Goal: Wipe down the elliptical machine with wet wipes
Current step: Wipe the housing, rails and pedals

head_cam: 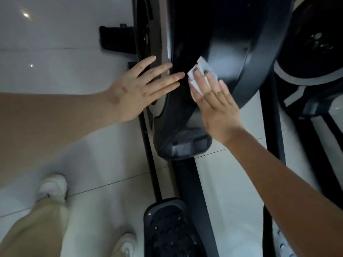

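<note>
The black elliptical machine fills the upper middle of the head view, its dark housing curving down to a foot on the floor. A white wet wipe lies flat on the housing under the straight fingers of my right hand, which presses it against the surface. My left hand is spread with straight fingers, resting on the left edge of the housing beside a grey trim strip. It holds nothing. A black pedal sits at the bottom centre.
The floor is glossy white tile. My legs in beige trousers and white shoes stand at lower left. A second wheel housing and black frame rails stand to the right. A black floor stabiliser juts out at upper left.
</note>
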